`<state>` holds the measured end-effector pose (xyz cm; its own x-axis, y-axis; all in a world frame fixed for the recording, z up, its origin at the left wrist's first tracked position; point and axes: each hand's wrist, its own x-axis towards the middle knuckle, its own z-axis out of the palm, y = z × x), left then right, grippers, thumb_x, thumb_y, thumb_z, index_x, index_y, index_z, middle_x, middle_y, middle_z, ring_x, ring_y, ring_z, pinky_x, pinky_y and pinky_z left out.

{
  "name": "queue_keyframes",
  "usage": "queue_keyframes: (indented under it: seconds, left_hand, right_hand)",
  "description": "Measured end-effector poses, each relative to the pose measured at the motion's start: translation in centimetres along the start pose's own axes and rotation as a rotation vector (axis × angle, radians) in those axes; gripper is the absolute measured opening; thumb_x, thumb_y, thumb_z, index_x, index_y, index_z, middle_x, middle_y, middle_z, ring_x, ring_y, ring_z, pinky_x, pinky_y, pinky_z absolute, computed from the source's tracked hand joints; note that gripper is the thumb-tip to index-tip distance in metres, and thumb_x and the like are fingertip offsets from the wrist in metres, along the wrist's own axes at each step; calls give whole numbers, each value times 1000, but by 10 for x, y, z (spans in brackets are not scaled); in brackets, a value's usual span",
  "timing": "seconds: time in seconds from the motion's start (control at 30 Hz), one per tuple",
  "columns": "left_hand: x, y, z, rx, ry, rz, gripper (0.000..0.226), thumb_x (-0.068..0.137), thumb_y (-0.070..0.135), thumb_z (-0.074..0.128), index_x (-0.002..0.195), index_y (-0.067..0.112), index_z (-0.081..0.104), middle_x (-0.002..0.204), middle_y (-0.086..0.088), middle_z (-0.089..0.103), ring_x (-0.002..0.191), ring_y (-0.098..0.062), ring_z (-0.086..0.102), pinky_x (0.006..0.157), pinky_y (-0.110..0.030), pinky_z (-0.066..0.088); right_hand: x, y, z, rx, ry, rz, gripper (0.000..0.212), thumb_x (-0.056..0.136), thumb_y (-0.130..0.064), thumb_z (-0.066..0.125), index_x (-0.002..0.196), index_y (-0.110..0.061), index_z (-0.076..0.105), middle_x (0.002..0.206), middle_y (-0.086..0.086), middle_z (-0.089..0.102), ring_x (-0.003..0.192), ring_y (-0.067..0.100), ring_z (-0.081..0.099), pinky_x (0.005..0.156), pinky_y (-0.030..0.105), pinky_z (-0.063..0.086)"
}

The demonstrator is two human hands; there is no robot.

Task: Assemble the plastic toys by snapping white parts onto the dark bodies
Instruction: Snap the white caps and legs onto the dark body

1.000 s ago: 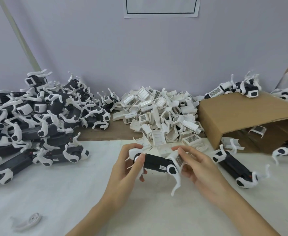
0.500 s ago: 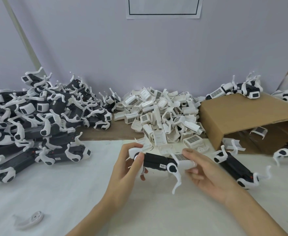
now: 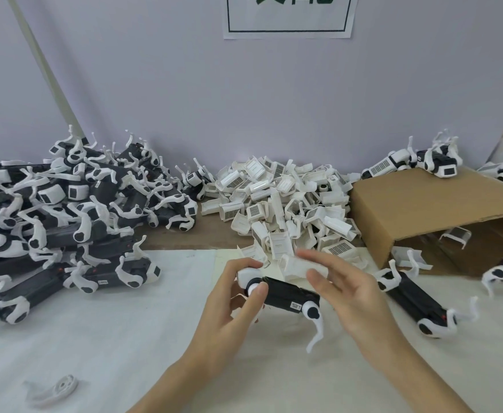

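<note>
My left hand (image 3: 229,308) grips the left end of a dark toy body (image 3: 286,295) just above the white cloth, thumb on its round white joint. A white leg hangs from the body's right end. Over the top right of the body, my right hand (image 3: 357,296) pinches a white cover part (image 3: 294,266) between thumb and fingers; this hand is blurred. A heap of loose white parts (image 3: 283,201) lies straight behind my hands.
A big pile of dark toys with white legs (image 3: 65,210) fills the left. A tipped cardboard box (image 3: 423,204) stands at the right with toys on top (image 3: 408,162). Another dark toy (image 3: 414,299) lies beside my right hand. One loose white leg (image 3: 56,389) lies front left.
My right hand has lifted the white part from the body's right end to above its top. The left hand keeps its grip on the body.
</note>
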<state>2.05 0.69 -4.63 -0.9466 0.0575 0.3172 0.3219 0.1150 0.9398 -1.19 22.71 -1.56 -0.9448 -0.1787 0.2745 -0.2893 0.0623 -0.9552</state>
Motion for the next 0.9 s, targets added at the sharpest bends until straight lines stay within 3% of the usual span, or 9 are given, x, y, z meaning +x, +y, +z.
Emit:
queue_keyframes:
  seconds: [0.07, 0.1, 0.2, 0.3, 0.47, 0.6, 0.73, 0.9]
  left_hand:
    - [0, 1, 1, 3, -6, 17, 46, 98, 56, 61, 138, 34, 54, 99, -8, 66, 82, -26, 61, 80, -48, 56]
    - [0, 1, 1, 9, -13, 31, 43, 99, 55, 60, 137, 34, 55, 103, -7, 67, 86, -28, 63, 79, -48, 56]
    - [1, 0, 1, 26, -20, 50, 37, 103, 51, 57, 136, 34, 56, 117, -5, 70, 98, -30, 69, 77, -40, 58]
    - [1, -3, 1, 95, -14, 61, 38, 104, 54, 53, 139, 39, 56, 120, -3, 69, 97, -23, 69, 79, -31, 57]
    - [0, -6, 3, 157, -19, 79, 35, 108, 51, 43, 136, 41, 63, 123, 2, 61, 98, -23, 65, 81, -27, 57]
    - [1, -5, 1, 158, -39, 65, 36, 103, 50, 59, 137, 37, 61, 125, 1, 63, 109, -27, 65, 86, -41, 58]
    - [1, -4, 0, 200, -32, 94, 32, 99, 35, 71, 128, 41, 59, 118, 2, 65, 112, -29, 65, 92, -53, 56]
    - [0, -3, 0, 201, -34, 109, 28, 98, 40, 71, 122, 45, 59, 113, 2, 66, 108, -28, 65, 86, -53, 59]
  right_hand:
    - [-5, 2, 10, -77, -67, -59, 30, 96, -27, 72, 125, -36, 75, 128, -18, 71, 123, 6, 65, 104, 31, 51]
    - [-7, 3, 15, -124, -114, -82, 33, 97, -24, 71, 128, -36, 73, 131, -20, 70, 128, 4, 61, 109, 28, 47]
    - [-12, 9, 21, -251, -199, -159, 49, 98, -18, 73, 140, -41, 63, 140, -26, 62, 139, 0, 50, 111, 14, 37]
    - [-11, 12, 15, -434, -175, -215, 69, 84, -20, 87, 141, -46, 59, 148, -27, 51, 142, 0, 45, 114, 15, 34]
    - [-8, 17, 16, -605, -89, -393, 63, 81, -17, 90, 137, -33, 66, 128, -19, 58, 121, 10, 60, 100, 22, 48]
    - [-11, 19, 17, -691, -47, -414, 59, 85, -29, 86, 139, -30, 64, 129, -19, 63, 121, 11, 61, 100, 28, 48]
    - [-13, 22, 20, -792, 74, -513, 56, 78, -35, 89, 129, -22, 72, 116, -16, 73, 102, 16, 66, 91, 24, 50]
    - [-13, 21, 22, -851, 147, -568, 50, 77, -45, 84, 121, -23, 75, 111, -21, 73, 97, 8, 58, 86, 21, 49]
